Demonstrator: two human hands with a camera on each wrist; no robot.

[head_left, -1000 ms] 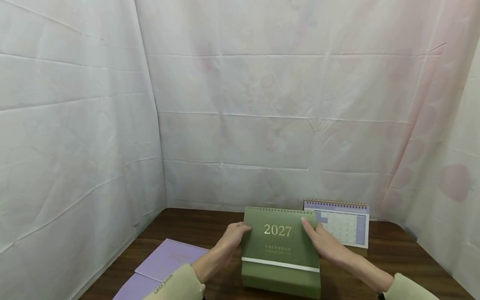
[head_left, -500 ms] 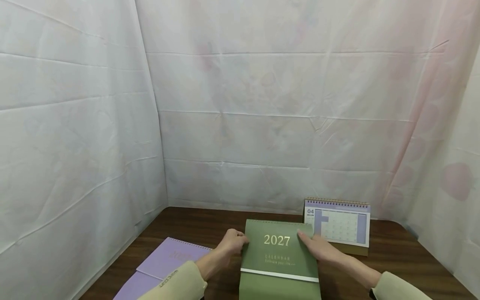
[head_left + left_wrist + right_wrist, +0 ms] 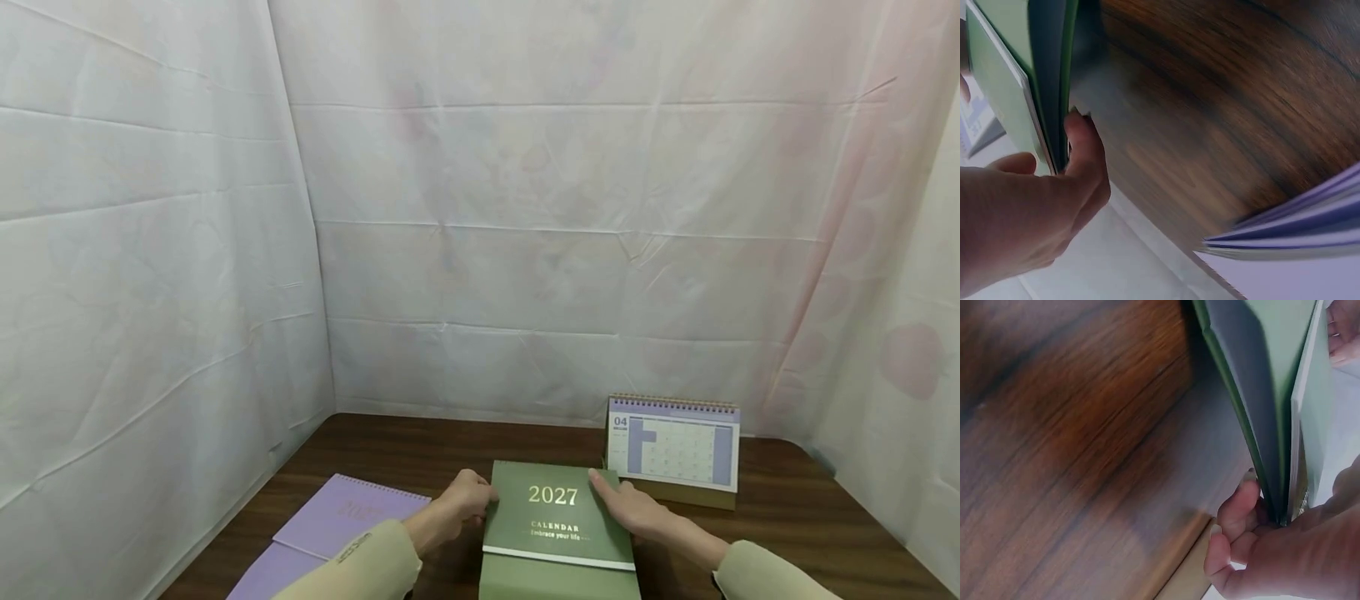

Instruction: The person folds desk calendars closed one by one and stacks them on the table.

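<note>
A green 2027 desk calendar [image 3: 555,512], with gold lettering and a pale strip along its cover's lower edge, is held between both hands in the head view. My left hand [image 3: 459,502] grips its upper left edge, the thumb in front and fingers behind, as the left wrist view shows the hand [image 3: 1041,200] too. At the upper right edge, my right hand [image 3: 633,506] holds it with the thumb on the cover; in the right wrist view its fingers [image 3: 1241,506] curl behind the back panel. The two panels of the calendar [image 3: 1279,337] stand slightly apart.
A purple calendar [image 3: 315,537] lies on the dark wooden table [image 3: 420,437] at the left, near the left forearm. Behind the right hand, another desk calendar [image 3: 675,450] stands upright with a month page marked 04. White patterned cloth [image 3: 480,208] hangs around the table.
Both hands have lowered the top of the green calendar toward me, and its lower part has slid below the frame's edge. The other two calendars stay in place.
</note>
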